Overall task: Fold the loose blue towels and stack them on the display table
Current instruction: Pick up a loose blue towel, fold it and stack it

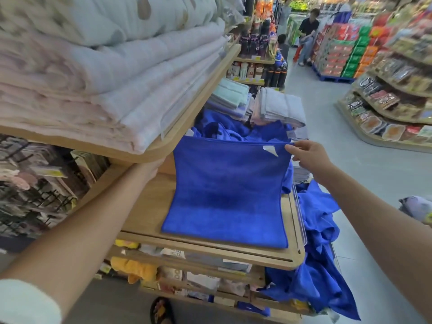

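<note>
A blue towel [224, 195] lies with its near half flat on the wooden display table [149, 206] and its far half lifted upright, top edge taut. My right hand [304, 155] pinches the top right corner beside a white tag. My left hand [154, 169] reaches under the upper shelf to the towel's raised left corner; its fingers are hidden there. Loose blue towels [233, 129] lie heaped behind the lifted one. More loose blue towels [320, 265] spill over the table's right side toward the floor.
An upper wooden shelf [198, 108] stacked with folded quilts [93, 78] overhangs the table's left. Folded grey towels [278, 108] stand at the back. A clear plastic rail [298, 206] lines the right edge. People [306, 33] are far down the aisle, and snack shelves [385, 101] stand right.
</note>
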Available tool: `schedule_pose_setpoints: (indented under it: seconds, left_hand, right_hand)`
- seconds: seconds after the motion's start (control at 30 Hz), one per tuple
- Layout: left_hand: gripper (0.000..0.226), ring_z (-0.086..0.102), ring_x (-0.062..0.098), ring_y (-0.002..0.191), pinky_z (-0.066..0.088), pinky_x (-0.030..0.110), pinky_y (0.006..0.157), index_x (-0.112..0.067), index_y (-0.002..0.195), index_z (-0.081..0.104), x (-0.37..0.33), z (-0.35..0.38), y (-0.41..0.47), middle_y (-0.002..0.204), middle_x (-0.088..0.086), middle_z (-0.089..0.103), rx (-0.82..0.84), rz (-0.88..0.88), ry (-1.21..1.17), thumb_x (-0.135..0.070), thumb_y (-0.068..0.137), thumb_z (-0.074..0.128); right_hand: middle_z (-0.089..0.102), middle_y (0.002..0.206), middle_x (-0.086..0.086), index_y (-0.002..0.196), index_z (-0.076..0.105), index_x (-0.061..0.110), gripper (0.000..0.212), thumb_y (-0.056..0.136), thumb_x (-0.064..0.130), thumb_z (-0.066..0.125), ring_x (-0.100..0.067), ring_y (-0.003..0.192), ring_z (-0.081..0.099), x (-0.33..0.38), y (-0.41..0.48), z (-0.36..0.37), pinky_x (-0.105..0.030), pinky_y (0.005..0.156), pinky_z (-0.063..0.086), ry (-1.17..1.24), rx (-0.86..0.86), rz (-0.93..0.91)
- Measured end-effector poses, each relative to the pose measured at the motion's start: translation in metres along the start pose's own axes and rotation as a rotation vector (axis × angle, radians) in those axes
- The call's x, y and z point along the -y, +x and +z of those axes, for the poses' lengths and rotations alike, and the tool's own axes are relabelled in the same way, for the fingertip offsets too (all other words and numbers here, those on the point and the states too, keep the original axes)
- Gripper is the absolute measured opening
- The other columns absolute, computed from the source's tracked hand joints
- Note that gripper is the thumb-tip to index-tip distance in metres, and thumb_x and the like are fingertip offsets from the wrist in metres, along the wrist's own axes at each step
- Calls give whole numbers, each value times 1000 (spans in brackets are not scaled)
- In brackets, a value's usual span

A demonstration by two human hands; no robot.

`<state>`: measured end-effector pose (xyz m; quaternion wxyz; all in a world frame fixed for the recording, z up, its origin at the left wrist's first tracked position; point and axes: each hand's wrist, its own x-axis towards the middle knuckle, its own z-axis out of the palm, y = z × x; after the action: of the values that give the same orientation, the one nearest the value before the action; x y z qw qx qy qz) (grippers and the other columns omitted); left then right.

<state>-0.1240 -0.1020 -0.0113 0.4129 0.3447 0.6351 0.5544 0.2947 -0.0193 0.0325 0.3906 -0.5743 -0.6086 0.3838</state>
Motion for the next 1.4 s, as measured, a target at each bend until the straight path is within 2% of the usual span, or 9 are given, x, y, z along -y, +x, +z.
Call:
schedule_pose_setpoints:
  seconds: [0.17,0.37,0.57,0.7,0.83,0.93,1.03,1.23,1.4]
  left_hand:
    - [36,53,18,131,41,41,111,-16,138,58,21,-19,-23,142,1,59,25,167,185,-28,104,56]
    - [36,60,-2,116,45,22,96,-49,100,74,50,-61,-88,119,-16,68,177,300,372,-13,96,67]
    - [33,48,5,130,36,32,111,-40,90,77,107,-77,-130,134,-13,54,347,192,759,-8,93,69]
    - [38,47,7,127,40,34,106,-36,88,75,112,-69,-131,129,-16,56,231,303,830,-1,90,61]
    - [33,55,11,112,43,26,95,-26,105,73,107,-17,-110,117,-11,63,113,588,904,-2,92,54]
    - [32,55,27,127,41,37,109,-11,126,68,115,34,-90,130,6,64,163,580,991,-9,96,57]
    - [55,33,27,150,24,46,123,-12,150,47,133,50,-87,158,6,43,194,461,1237,-37,101,50]
    - [70,23,24,154,17,47,125,-16,158,34,147,25,-100,165,3,28,253,504,1347,-53,99,23]
    - [68,2,17,157,3,45,127,-19,163,13,139,34,-97,170,-2,8,271,442,1344,-48,104,31]
  right_hand:
    - [66,75,-2,93,75,16,7,94,23,74,-9,58,54,-23,-30,-3,-16,54,43,-54,44,-59]
    - [69,76,5,91,76,27,14,87,15,81,-6,64,58,-56,-100,-20,-13,62,45,-371,225,-289]
    - [62,110,27,109,71,45,19,93,52,63,0,110,53,-88,-140,-15,-28,91,38,-1092,596,-501]
    - [64,99,26,93,74,42,38,90,64,43,-2,98,55,-78,-142,-2,-30,86,41,-1050,514,-481]
    - [66,108,15,109,74,31,20,100,37,57,-16,104,60,-69,-131,57,-35,88,49,-771,405,-454]
    - [61,135,2,133,65,21,34,100,20,58,-23,126,53,-64,-123,120,-39,102,45,-687,322,-385]
    - [41,160,-2,152,46,17,53,103,37,50,-26,149,35,-75,-127,153,-41,117,33,-793,221,-296]
    - [-2,172,4,165,4,19,94,92,78,0,-15,158,-8,-117,-159,138,-40,128,-5,-999,155,-12]
    - [2,173,0,164,7,17,78,103,63,18,-19,159,-6,-90,-157,157,-42,128,-5,-978,156,-47]
